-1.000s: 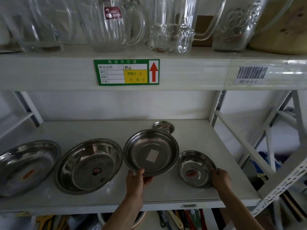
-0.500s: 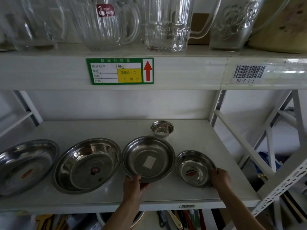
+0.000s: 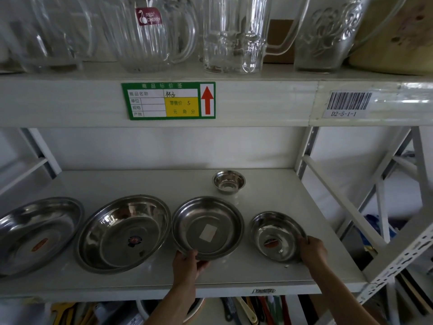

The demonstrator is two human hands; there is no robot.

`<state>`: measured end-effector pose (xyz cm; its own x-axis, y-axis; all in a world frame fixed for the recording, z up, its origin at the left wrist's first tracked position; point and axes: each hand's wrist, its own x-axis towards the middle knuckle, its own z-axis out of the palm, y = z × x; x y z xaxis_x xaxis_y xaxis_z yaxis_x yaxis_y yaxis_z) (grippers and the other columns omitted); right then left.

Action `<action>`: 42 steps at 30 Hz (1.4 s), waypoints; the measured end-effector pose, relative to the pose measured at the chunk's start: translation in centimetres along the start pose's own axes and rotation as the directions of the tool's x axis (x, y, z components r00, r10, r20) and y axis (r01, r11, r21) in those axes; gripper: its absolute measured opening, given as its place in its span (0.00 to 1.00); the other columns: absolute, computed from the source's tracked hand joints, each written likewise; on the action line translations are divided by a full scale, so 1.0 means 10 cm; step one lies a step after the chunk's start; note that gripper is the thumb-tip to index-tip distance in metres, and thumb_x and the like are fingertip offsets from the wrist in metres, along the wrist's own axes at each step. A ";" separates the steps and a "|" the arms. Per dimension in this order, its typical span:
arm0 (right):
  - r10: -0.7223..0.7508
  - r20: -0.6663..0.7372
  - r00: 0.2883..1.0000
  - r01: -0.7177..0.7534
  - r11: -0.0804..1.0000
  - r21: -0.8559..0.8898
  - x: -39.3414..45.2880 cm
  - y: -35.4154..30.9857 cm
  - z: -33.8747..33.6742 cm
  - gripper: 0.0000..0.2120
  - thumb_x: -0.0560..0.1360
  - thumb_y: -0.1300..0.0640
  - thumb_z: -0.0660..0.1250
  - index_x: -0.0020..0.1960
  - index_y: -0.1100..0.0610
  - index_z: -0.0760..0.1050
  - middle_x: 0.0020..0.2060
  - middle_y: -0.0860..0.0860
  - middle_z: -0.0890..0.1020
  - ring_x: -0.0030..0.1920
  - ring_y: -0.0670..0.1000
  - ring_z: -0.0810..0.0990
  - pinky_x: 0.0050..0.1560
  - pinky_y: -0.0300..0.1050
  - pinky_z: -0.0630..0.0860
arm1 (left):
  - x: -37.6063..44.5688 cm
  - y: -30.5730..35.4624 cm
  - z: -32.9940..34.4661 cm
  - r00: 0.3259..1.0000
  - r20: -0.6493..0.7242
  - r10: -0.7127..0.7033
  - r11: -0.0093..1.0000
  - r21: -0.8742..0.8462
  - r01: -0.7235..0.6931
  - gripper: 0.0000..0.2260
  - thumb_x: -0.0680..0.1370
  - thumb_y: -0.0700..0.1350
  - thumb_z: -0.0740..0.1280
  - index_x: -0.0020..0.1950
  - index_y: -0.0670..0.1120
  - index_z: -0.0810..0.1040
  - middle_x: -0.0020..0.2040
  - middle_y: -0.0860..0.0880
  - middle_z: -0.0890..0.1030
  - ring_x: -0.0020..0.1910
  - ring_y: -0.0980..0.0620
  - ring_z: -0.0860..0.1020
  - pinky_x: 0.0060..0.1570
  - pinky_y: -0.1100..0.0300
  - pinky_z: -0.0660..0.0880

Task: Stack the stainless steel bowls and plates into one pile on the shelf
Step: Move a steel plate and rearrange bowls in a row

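Observation:
Several steel dishes lie in a row on the white shelf [image 3: 131, 181]. My left hand [image 3: 188, 262] grips the near rim of a middle plate [image 3: 220, 214] with a white sticker. The plate lies nearly flat. My right hand [image 3: 312, 250] holds the right rim of a small bowl [image 3: 271, 231] that bears a red label. Left of the plate sits a large bowl [image 3: 121, 233]. An oval dish [image 3: 35, 233] lies at the far left. A tiny bowl [image 3: 229, 181] stands alone behind the plate.
Glass pitchers [image 3: 152, 34] and mugs [image 3: 232, 36] stand on the upper shelf, whose front edge carries a green price tag [image 3: 168, 100]. White diagonal braces [image 3: 346, 202] close the right side. Utensils [image 3: 248, 309] lie on the level below.
The middle plate, tilted up on my left hand a second ago, has come down almost flat on the shelf. The tiny bowl behind it is now fully visible. My right hand stays on the small bowl.

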<state>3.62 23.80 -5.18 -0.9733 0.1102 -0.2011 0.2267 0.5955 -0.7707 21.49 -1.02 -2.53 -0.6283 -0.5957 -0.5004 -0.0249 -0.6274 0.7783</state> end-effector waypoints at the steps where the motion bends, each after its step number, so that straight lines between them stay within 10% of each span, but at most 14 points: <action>1: 0.003 -0.003 1.000 -0.003 1.000 0.000 0.01 0.01 0.00 0.17 0.80 0.55 0.60 0.37 0.61 0.76 0.30 0.57 0.77 0.32 0.54 0.74 0.34 0.44 0.68 | 0.01 0.00 0.00 1.000 -0.003 -0.002 1.000 0.003 0.003 0.11 0.78 0.32 0.60 0.59 0.40 0.73 0.43 0.40 0.78 0.41 0.45 0.79 0.32 0.60 0.81; 18: 0.004 0.000 1.000 -0.004 0.999 -0.046 0.04 -0.01 0.02 0.17 0.80 0.51 0.60 0.38 0.61 0.76 0.30 0.55 0.76 0.31 0.52 0.74 0.33 0.43 0.69 | 0.11 -0.04 -0.09 1.000 -0.013 0.015 0.996 0.093 -0.014 0.13 0.75 0.38 0.69 0.60 0.40 0.74 0.58 0.35 0.78 0.56 0.38 0.79 0.34 0.59 0.83; 26: -0.024 -0.010 1.000 0.025 1.000 0.020 -0.02 -0.05 -0.04 0.18 0.80 0.48 0.59 0.40 0.60 0.75 0.32 0.56 0.78 0.33 0.53 0.75 0.36 0.44 0.69 | 0.11 0.03 -0.16 0.997 -0.035 0.067 0.966 0.252 -0.056 0.09 0.76 0.41 0.70 0.40 0.37 0.74 0.27 0.43 0.74 0.28 0.48 0.73 0.31 0.57 0.78; 34: -0.077 -0.175 0.982 0.083 0.996 0.027 0.03 -0.15 -0.10 0.23 0.77 0.41 0.58 0.44 0.59 0.79 0.33 0.55 0.80 0.31 0.52 0.77 0.35 0.44 0.73 | -0.05 0.21 -0.22 0.963 -0.093 0.253 0.855 0.488 -0.177 0.20 0.77 0.49 0.68 0.30 0.45 0.63 0.24 0.50 0.64 0.25 0.51 0.64 0.24 0.61 0.66; 42: -0.222 -0.158 0.962 0.232 0.971 0.050 0.05 -0.69 -0.05 0.20 0.80 0.48 0.60 0.36 0.59 0.74 0.26 0.51 0.73 0.28 0.50 0.70 0.32 0.42 0.66 | -0.13 0.48 0.06 0.964 0.079 0.256 0.895 0.357 -0.267 0.09 0.79 0.47 0.64 0.44 0.41 0.73 0.32 0.46 0.71 0.30 0.52 0.69 0.29 0.61 0.70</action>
<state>1.57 20.20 0.33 -0.9924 0.0994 0.0730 -0.0042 0.5641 -0.8257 21.76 -2.96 2.05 -0.6729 -0.6950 -0.2532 -0.1326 -0.2233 0.9657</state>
